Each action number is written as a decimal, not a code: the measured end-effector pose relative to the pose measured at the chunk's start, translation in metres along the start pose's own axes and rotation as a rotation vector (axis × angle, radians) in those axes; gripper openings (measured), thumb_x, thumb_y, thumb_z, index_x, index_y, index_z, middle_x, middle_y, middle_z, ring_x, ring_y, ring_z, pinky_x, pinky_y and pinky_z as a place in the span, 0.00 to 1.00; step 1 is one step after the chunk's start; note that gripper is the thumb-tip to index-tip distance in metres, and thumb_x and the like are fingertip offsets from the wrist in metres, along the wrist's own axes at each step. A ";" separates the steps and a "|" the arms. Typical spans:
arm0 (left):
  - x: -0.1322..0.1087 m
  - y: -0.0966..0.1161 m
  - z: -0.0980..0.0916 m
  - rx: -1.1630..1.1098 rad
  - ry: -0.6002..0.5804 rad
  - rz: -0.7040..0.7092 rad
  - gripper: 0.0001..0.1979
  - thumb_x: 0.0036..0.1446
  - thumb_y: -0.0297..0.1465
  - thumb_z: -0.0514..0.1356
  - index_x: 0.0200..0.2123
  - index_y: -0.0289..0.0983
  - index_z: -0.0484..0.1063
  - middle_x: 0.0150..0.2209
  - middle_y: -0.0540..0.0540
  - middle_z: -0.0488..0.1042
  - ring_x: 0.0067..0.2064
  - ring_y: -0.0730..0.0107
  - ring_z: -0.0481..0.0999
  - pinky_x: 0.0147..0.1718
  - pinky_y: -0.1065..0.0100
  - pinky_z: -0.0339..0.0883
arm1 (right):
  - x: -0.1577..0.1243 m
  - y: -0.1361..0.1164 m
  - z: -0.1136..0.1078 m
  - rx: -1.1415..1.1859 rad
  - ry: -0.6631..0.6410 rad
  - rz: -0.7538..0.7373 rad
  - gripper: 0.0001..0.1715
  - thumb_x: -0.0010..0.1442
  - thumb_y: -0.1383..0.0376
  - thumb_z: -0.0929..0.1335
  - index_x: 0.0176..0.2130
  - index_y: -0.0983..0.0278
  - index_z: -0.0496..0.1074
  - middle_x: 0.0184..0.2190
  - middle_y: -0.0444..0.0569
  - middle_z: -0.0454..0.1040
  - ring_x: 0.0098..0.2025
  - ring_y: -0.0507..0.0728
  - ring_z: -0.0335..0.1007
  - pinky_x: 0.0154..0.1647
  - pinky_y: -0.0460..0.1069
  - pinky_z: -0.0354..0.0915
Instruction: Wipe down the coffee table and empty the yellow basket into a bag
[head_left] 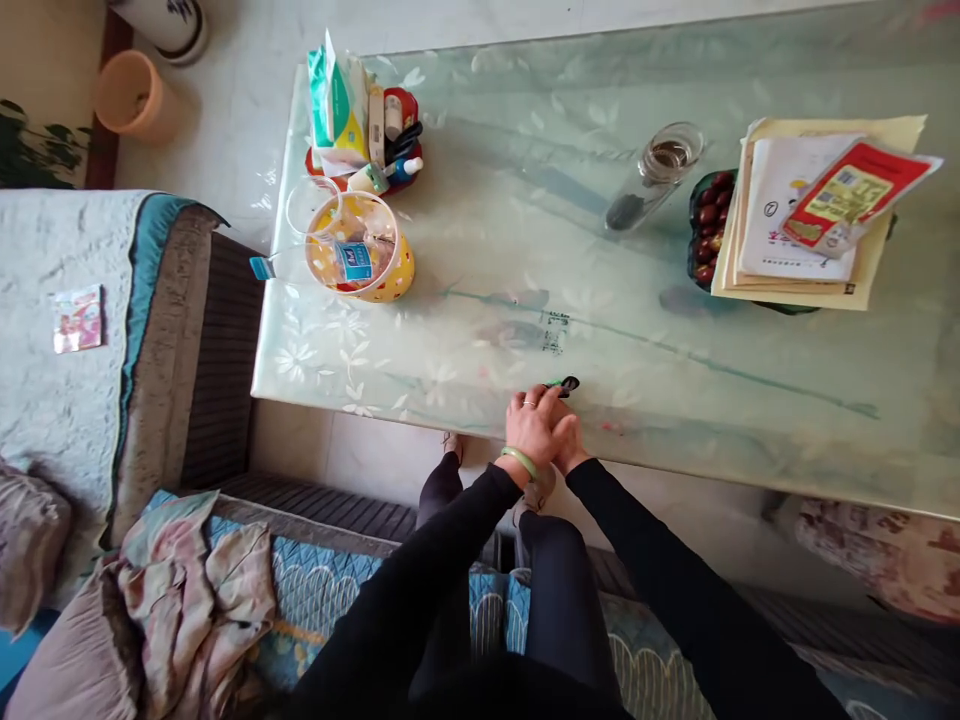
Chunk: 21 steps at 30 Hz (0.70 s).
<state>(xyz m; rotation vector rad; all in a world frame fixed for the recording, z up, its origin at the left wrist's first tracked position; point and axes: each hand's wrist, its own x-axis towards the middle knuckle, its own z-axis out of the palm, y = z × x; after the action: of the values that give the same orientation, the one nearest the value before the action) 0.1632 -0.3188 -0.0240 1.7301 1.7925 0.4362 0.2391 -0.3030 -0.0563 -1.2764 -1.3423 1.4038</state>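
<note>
Near the front edge of the table, my left hand (529, 425), with a ring and a green bangle (519, 460), rests across my right hand (572, 448). Its fingers lie over the other hand, with the thumb apart. My right hand's fingers are mostly hidden underneath. Just beyond the fingertips lies a small black thing (570, 384) with a rounded end and a bit of green beside it; its kind is unclear, and part of it is covered by the fingers. A patch of tiny dark green marks (555, 332) shows farther up the table.
The table (487, 230) has a glassy floral cover. At left are a yellow bucket (405, 270), a clear cup (300, 205), a tissue pack (330, 110) and a red tray (412, 105). At right are a glass (652, 170), dark red fruit (709, 225) and papers (795, 200) under a red packet (847, 195).
</note>
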 end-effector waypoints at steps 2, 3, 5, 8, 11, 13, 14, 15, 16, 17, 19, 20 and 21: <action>0.005 -0.023 -0.007 -0.196 0.101 -0.015 0.26 0.70 0.41 0.60 0.67 0.42 0.68 0.63 0.38 0.72 0.58 0.55 0.76 0.59 0.53 0.74 | 0.000 0.005 -0.019 -0.148 0.017 -0.004 0.09 0.57 0.56 0.71 0.36 0.58 0.71 0.38 0.52 0.69 0.50 0.68 0.66 0.65 0.67 0.59; 0.008 -0.034 -0.010 -0.286 0.158 -0.036 0.25 0.71 0.40 0.58 0.67 0.42 0.67 0.63 0.37 0.72 0.55 0.59 0.78 0.55 0.56 0.76 | -0.001 0.007 -0.027 -0.205 0.045 -0.023 0.07 0.58 0.58 0.70 0.37 0.58 0.72 0.40 0.52 0.70 0.49 0.67 0.67 0.64 0.66 0.61; 0.014 -0.051 -0.014 -0.417 0.244 -0.054 0.22 0.72 0.42 0.57 0.64 0.42 0.69 0.60 0.38 0.75 0.51 0.62 0.80 0.49 0.59 0.79 | -0.001 0.011 -0.039 -0.257 0.121 -0.103 0.06 0.60 0.59 0.67 0.37 0.57 0.72 0.43 0.53 0.72 0.50 0.65 0.69 0.62 0.62 0.65; 0.020 -0.058 -0.014 -0.491 0.289 0.040 0.18 0.72 0.42 0.58 0.59 0.43 0.73 0.55 0.40 0.79 0.50 0.63 0.80 0.47 0.61 0.79 | 0.001 0.016 -0.048 -0.051 0.193 -0.143 0.05 0.60 0.60 0.67 0.36 0.57 0.71 0.44 0.49 0.74 0.52 0.62 0.71 0.61 0.58 0.67; 0.016 -0.048 -0.005 -0.438 0.329 0.188 0.18 0.70 0.41 0.61 0.59 0.42 0.73 0.58 0.39 0.78 0.55 0.60 0.79 0.52 0.59 0.78 | 0.003 0.016 -0.052 0.315 0.195 0.021 0.08 0.54 0.59 0.70 0.37 0.58 0.73 0.41 0.46 0.77 0.48 0.60 0.74 0.55 0.56 0.71; 0.007 -0.038 0.004 -0.352 0.354 0.284 0.21 0.69 0.38 0.62 0.62 0.42 0.71 0.62 0.39 0.75 0.61 0.57 0.76 0.59 0.55 0.74 | 0.002 0.013 -0.053 0.538 0.198 0.103 0.14 0.55 0.55 0.70 0.40 0.58 0.75 0.42 0.48 0.79 0.48 0.62 0.76 0.52 0.58 0.74; 0.001 -0.034 0.008 -0.302 0.363 0.320 0.22 0.68 0.37 0.62 0.64 0.43 0.70 0.64 0.39 0.74 0.64 0.55 0.74 0.62 0.53 0.72 | 0.000 0.010 -0.053 0.621 0.202 0.115 0.18 0.57 0.50 0.69 0.42 0.59 0.76 0.43 0.50 0.80 0.49 0.63 0.77 0.53 0.60 0.75; -0.005 -0.031 0.012 -0.252 0.366 0.344 0.23 0.68 0.35 0.62 0.65 0.44 0.69 0.66 0.39 0.72 0.66 0.54 0.72 0.64 0.51 0.70 | -0.002 0.008 -0.052 0.682 0.205 0.111 0.24 0.60 0.45 0.67 0.43 0.60 0.78 0.45 0.52 0.80 0.50 0.65 0.78 0.53 0.62 0.75; -0.012 -0.029 0.015 -0.205 0.361 0.362 0.23 0.68 0.34 0.61 0.65 0.45 0.69 0.68 0.39 0.70 0.67 0.54 0.71 0.65 0.50 0.69 | -0.003 0.006 -0.051 0.721 0.210 0.096 0.29 0.62 0.41 0.65 0.45 0.60 0.78 0.45 0.54 0.81 0.51 0.66 0.78 0.55 0.64 0.75; -0.018 -0.027 0.018 -0.164 0.347 0.379 0.22 0.68 0.33 0.61 0.64 0.45 0.71 0.69 0.40 0.68 0.66 0.54 0.70 0.64 0.50 0.69 | -0.004 0.005 -0.051 0.743 0.221 0.075 0.33 0.64 0.38 0.64 0.46 0.60 0.79 0.45 0.55 0.81 0.52 0.67 0.78 0.55 0.65 0.75; -0.028 -0.025 0.022 -0.109 0.309 0.414 0.19 0.67 0.31 0.62 0.60 0.45 0.74 0.69 0.40 0.68 0.65 0.53 0.71 0.63 0.51 0.70 | -0.001 0.003 -0.053 0.771 0.267 0.041 0.32 0.64 0.37 0.65 0.46 0.59 0.79 0.44 0.53 0.82 0.51 0.67 0.79 0.56 0.66 0.75; -0.031 -0.025 0.024 -0.094 0.285 0.431 0.18 0.66 0.31 0.63 0.58 0.44 0.76 0.67 0.40 0.69 0.63 0.53 0.72 0.62 0.52 0.71 | 0.002 0.001 -0.056 0.783 0.304 0.033 0.29 0.63 0.39 0.67 0.45 0.59 0.79 0.44 0.52 0.83 0.50 0.65 0.80 0.56 0.65 0.76; -0.034 -0.024 0.025 -0.086 0.262 0.443 0.17 0.65 0.31 0.64 0.57 0.43 0.77 0.65 0.39 0.70 0.61 0.53 0.72 0.61 0.52 0.72 | 0.006 -0.001 -0.061 0.792 0.347 0.024 0.25 0.62 0.42 0.70 0.43 0.58 0.79 0.43 0.51 0.83 0.49 0.64 0.80 0.55 0.63 0.76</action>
<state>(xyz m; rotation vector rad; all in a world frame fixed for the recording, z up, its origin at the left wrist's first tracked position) 0.1588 -0.3588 -0.0519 2.0850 1.5187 0.9473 0.2976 -0.2858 -0.0522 -0.9236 -0.4469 1.4312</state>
